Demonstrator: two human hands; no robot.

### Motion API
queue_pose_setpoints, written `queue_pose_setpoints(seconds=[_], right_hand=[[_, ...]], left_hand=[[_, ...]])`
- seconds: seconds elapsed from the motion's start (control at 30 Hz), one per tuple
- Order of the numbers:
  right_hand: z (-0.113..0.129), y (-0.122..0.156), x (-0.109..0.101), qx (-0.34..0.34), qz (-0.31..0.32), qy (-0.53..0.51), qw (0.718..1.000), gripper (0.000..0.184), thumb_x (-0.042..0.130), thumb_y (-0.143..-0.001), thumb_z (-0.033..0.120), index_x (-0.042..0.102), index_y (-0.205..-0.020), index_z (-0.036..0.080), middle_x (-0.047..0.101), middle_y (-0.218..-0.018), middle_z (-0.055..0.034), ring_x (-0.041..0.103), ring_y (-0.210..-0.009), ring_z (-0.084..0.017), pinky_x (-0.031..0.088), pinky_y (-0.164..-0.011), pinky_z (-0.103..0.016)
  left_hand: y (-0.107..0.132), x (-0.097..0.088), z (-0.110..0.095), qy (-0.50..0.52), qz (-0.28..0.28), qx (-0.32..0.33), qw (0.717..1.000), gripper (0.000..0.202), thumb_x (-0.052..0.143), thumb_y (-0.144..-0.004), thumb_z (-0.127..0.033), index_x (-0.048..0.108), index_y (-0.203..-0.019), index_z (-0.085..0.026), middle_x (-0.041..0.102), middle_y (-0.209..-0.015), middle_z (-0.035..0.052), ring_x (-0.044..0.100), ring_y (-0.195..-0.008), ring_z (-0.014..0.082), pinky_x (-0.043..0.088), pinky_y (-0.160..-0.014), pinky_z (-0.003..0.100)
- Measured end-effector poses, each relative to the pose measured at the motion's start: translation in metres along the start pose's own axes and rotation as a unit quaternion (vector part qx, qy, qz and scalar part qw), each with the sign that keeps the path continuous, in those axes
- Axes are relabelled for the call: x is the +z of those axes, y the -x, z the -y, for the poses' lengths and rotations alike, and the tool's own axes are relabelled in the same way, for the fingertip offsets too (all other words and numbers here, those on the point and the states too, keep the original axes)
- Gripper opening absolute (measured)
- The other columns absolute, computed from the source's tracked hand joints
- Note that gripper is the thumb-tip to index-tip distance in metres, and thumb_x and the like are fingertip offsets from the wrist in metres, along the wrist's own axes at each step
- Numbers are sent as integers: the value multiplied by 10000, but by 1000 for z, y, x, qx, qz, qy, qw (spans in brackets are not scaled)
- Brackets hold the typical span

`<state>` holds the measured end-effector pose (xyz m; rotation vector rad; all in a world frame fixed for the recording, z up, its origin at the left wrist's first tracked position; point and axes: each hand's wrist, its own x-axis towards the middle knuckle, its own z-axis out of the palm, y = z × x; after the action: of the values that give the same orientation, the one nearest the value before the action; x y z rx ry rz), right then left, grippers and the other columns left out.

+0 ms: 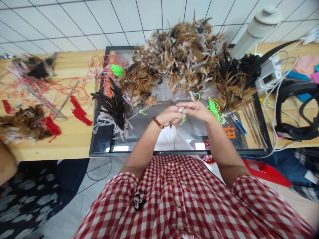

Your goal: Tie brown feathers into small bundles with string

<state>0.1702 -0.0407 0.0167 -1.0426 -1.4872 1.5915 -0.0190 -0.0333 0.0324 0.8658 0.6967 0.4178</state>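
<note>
My left hand (169, 116), with a bead bracelet (158, 122) on the wrist, and my right hand (196, 110) meet over a black-framed glass panel (99, 146). Both hands pinch a small tuft of feathers (180, 109) between the fingertips, and a bit of green cord (183, 120) hangs below them. A big heap of brown and grey feathers (179, 56) lies just beyond the hands. A bundle of black feathers (113, 106) tied with clear strips rests to the left of my left hand.
Blue-handled scissors (238, 124) and thin sticks (251, 122) lie right of my hands. Green cord (214, 109) and a green spool (117, 70) sit nearby. Red thread (79, 111) and feather bunches (25, 124) cover the wooden table (72, 139) at left. A white bottle (256, 28), cables and another person's arm (6, 164) border the scene.
</note>
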Motion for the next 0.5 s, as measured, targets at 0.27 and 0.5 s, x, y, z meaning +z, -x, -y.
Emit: queue_pose_setpoints(seconds=[0.27,0.5], right_hand=[[3,-8,20,-5,-111,-69,991,373,879,-627,535,797,-765,198,698,-665,-14,502,-548,-97,325,-457,-221],[4,-10,14,-3,-129,-78,989,454,879,-623,578,765,-810,180,569,-565,26,364,-475,-70,219,-446,-237]], left_hand=[[0,-2,-2,54,-14,26,998,352,842,-680,-287,517,-750,-171,320,-532,-116,217,-378,-13,107,-398,136],[-5,-1,-1,98,-14,35,995,394,805,-794,-456,571,-794,-139,382,-579,-82,267,-413,-5,163,-415,125]])
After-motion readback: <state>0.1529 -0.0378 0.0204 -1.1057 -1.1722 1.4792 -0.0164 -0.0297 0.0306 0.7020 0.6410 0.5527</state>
